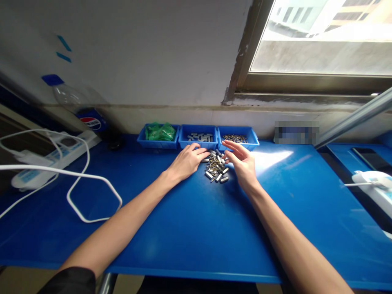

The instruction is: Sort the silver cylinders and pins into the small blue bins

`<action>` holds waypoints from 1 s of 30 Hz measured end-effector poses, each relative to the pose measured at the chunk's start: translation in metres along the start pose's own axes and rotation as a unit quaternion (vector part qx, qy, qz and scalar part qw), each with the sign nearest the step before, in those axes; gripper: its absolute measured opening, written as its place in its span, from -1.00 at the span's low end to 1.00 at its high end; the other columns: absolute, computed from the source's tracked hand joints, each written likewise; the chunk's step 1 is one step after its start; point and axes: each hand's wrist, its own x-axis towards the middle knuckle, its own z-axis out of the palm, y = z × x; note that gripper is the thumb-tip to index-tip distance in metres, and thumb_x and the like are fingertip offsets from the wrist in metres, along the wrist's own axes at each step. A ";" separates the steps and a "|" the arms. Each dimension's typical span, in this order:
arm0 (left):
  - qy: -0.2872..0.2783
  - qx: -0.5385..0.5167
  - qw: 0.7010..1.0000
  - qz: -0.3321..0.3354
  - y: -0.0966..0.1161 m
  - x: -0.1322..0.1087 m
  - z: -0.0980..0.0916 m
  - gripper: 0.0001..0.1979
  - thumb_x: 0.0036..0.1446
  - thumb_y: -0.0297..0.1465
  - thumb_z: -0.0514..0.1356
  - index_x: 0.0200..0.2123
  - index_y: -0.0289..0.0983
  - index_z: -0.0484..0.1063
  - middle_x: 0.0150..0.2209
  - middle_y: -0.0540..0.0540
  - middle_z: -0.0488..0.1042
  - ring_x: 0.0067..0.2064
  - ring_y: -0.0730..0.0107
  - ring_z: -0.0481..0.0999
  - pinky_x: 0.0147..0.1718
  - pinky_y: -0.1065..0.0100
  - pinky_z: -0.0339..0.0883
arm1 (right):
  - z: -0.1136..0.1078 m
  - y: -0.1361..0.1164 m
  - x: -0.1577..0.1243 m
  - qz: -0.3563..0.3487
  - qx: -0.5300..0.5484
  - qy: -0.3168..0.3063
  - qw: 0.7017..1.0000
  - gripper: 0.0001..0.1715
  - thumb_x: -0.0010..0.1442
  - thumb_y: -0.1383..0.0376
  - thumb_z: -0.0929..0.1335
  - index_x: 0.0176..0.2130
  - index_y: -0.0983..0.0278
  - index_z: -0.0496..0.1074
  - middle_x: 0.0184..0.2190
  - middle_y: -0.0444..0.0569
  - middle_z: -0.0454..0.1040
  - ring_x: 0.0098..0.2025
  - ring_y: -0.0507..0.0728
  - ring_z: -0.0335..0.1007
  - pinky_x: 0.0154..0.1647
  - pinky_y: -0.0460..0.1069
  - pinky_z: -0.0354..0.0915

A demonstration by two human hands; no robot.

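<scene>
Pepsi-style globe on bottle label (91, 121) at 10 o'c from pile; lettering too blurred to read. Pile (217, 166) sits mid-table btwn hands: shiny grey metal blocks mixed w/ thin brass-coloured pcs, on smooth blue tabletop (183, 228). L hand (186, 162) at 9 o'c, fingers bent at pile's edge; can't tell if gripping. R hand (241, 161) at 3 o'c, loosely open, thumb apart from fingers. Blue plastic bins: L bin (157, 144), 10 o'c, w/ crinkly green plastic (161, 131); mid bin (197, 145), 11 o'c, grey blocks; R bin (252, 140), 1 o'c, thin brass-coloured pcs.
</scene>
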 end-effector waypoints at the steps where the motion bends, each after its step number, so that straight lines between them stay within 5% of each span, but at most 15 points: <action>1: -0.002 -0.002 1.000 0.001 0.000 0.000 0.001 -0.58 0.38 -0.56 0.10 0.21 -0.24 0.52 0.16 -0.16 0.59 0.17 0.07 0.42 0.17 0.06 0.42 | 0.000 0.000 0.000 0.002 0.004 -0.001 1.000 -0.55 0.16 0.15 0.52 0.05 0.16 0.61 0.08 0.05 0.64 -0.33 0.13 0.57 -0.35 0.06 0.48; 14: 0.018 -0.033 0.998 -0.042 0.003 0.000 0.004 -0.69 0.36 -0.56 0.15 0.09 -0.29 0.56 -0.11 -0.20 0.59 -0.05 0.14 0.50 0.05 0.13 0.47 | 0.003 -0.004 -0.002 0.022 0.012 -0.012 1.000 -0.63 0.15 0.15 0.53 -0.04 0.17 0.63 -0.05 0.01 0.69 -0.36 0.08 0.53 -0.34 0.03 0.44; 20: 0.112 -0.148 0.981 -0.053 0.007 0.004 -0.002 -0.71 0.41 -0.50 0.13 0.09 -0.29 0.58 -0.07 -0.21 0.55 -0.03 0.24 0.57 0.01 0.24 0.50 | 0.003 -0.006 -0.002 0.016 0.011 -0.018 1.000 -0.67 0.17 0.17 0.52 -0.05 0.18 0.62 -0.09 -0.01 0.69 -0.38 0.07 0.52 -0.35 0.01 0.42; 26: 0.170 -0.321 0.923 -0.126 0.016 0.010 -0.020 -0.93 0.22 -0.42 0.37 -0.23 -0.28 0.66 -0.24 -0.11 0.67 -0.19 0.29 0.64 -0.12 0.29 0.53 | 0.004 -0.007 -0.004 0.019 -0.005 -0.039 0.999 -0.66 0.18 0.14 0.52 -0.06 0.18 0.62 -0.22 -0.05 0.69 -0.35 0.09 0.54 -0.32 0.01 0.44; 30: 0.171 -0.488 0.833 -0.198 0.021 0.012 -0.025 -0.70 0.01 -0.23 0.53 -0.35 -0.32 0.62 -0.32 -0.12 0.69 -0.29 0.26 0.67 -0.21 0.28 0.57 | 0.006 -0.012 -0.006 0.030 -0.012 -0.066 0.997 -0.60 0.16 0.05 0.54 -0.06 0.17 0.62 -0.29 -0.05 0.68 -0.30 0.13 0.58 -0.23 0.05 0.50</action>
